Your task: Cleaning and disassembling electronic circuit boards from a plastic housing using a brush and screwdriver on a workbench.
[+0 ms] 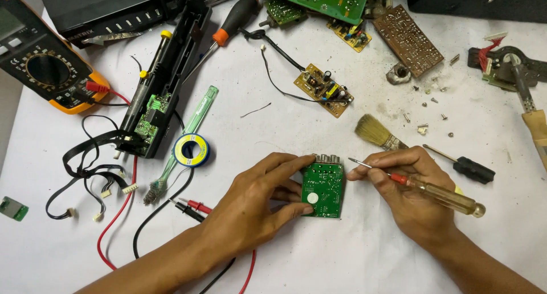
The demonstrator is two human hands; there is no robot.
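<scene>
The board [322,190] is a small green rectangle lying flat on the white table [353,254], near the front edge and between the two hands. Its upper end carries a row of grey round sockets, its face shows fine pale traces and solder dots, and a white round disc sits near its lower left corner.

The left hand [259,200] grips the board from the left: the fingers curl over its top left edge by the sockets, and the thumb presses against its lower left edge beside the disc. The hand is half closed, grasping the board.

The right hand [407,186] is closed around a screwdriver [421,184] with a clear amber handle and a red collar. The thin metal shaft points left and slightly up, its tip just right of the board's socket end; whether it touches the board cannot be told.

Just above the right hand lies a brush [377,131], with a black-handled tool [464,166] to its right. Left of the left hand lie a solder reel [192,150], red and black probes [191,207], and, farther back, a multimeter [43,60].
</scene>
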